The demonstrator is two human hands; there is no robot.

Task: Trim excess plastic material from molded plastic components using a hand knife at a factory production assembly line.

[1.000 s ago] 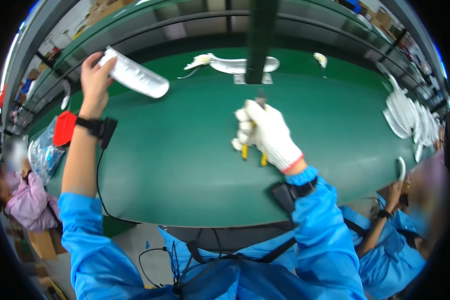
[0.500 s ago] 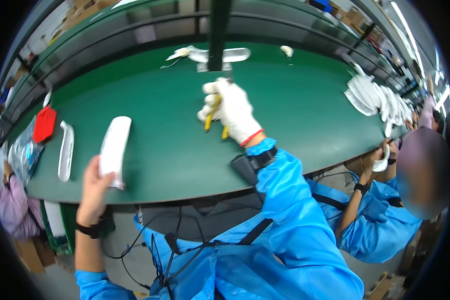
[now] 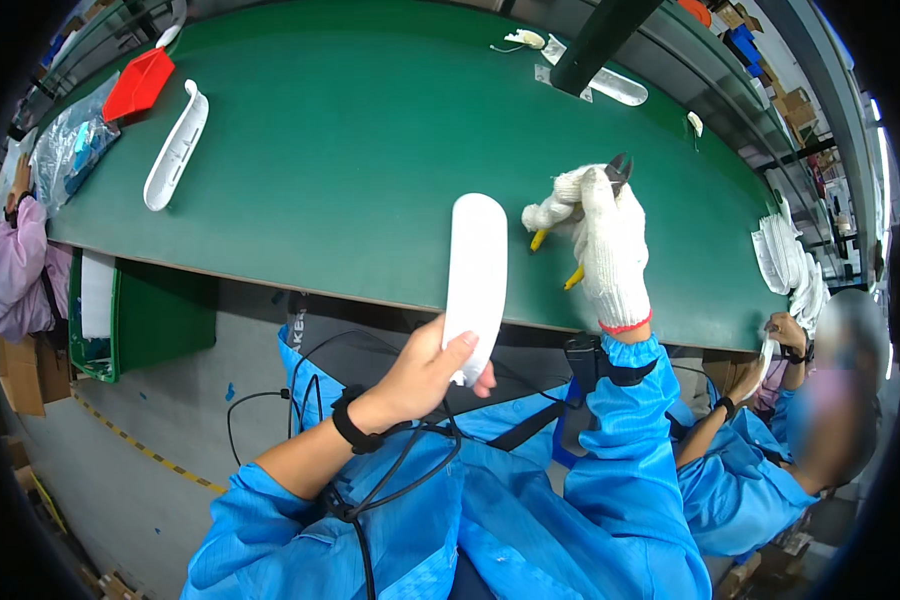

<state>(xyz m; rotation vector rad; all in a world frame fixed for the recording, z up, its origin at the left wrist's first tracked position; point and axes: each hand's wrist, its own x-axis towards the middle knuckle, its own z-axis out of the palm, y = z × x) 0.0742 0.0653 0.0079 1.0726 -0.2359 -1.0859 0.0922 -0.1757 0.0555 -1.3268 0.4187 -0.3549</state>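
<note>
While the right hand (image 3: 610, 240) grips pliers (image 3: 620, 172), the white piece (image 3: 478, 260) juts forward from the clasping left hand (image 3: 415, 378).

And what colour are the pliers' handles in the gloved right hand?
Yellow, where the handles stick out of the right hand; best seen in the head view.

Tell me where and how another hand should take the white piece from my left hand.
I'd pinch the white piece by both long edges near its rounded far end, coming from the far side: the left hand grips the near end, and the narrow body juts forward from it.
</note>
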